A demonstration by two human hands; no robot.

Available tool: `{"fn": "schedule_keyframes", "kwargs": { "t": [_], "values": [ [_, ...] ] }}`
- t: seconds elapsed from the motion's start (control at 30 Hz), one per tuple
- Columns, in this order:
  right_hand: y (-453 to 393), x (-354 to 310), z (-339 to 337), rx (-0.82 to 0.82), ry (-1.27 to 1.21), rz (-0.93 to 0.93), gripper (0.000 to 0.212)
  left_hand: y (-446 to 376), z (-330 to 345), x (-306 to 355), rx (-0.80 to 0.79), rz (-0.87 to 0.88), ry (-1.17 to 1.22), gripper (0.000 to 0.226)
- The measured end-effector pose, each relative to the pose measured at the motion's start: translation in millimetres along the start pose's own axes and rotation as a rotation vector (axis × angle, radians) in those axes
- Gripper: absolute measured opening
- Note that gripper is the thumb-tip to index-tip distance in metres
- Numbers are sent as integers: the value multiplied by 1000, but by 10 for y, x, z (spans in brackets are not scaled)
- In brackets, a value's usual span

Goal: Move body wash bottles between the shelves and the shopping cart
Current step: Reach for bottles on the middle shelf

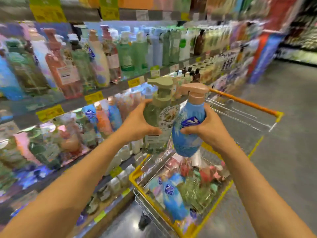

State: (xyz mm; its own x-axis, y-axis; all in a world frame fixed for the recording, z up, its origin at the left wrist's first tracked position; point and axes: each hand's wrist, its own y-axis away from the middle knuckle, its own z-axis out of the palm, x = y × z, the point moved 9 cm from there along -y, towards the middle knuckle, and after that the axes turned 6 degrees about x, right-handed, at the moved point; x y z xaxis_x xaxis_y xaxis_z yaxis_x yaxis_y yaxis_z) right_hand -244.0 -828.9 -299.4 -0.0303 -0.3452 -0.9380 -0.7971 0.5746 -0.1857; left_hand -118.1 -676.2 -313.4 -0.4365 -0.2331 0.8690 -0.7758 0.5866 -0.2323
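My left hand (137, 122) grips a green pump bottle (160, 115) around its body. My right hand (209, 127) grips a blue pump bottle (187, 134) with a pink pump top. Both bottles are upright and side by side, touching, held above the near left part of the shopping cart (135, 176). The yellow-rimmed wire cart holds several bottles, among them a blue one (173, 200) lying down, green ones and red ones. Shelves (96, 98) packed with body wash bottles run along the left. The picture is blurred.
The cart's orange handle (240, 100) lies at its far end. Grey floor (283, 134) opens to the right of the cart. Yellow price tags (49, 112) line the shelf edges. More shelving stands at the far right.
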Motion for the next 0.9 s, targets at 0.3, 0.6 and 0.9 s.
{"fn": "schedule_keyframes", "kwargs": {
  "t": [0.3,0.6,0.9],
  "values": [
    [-608,1080,-411,137,8,225,70,-775,1127,-715,-40,-147,27,85],
    [-1492,2648,-329,279,85,417,68,-1612,2164,-2030,-145,-341,-56,85],
    [-1711,4356,-254,186,323,656,49,-1613,3295,-3361,-253,-584,-229,81]
  ]
}}
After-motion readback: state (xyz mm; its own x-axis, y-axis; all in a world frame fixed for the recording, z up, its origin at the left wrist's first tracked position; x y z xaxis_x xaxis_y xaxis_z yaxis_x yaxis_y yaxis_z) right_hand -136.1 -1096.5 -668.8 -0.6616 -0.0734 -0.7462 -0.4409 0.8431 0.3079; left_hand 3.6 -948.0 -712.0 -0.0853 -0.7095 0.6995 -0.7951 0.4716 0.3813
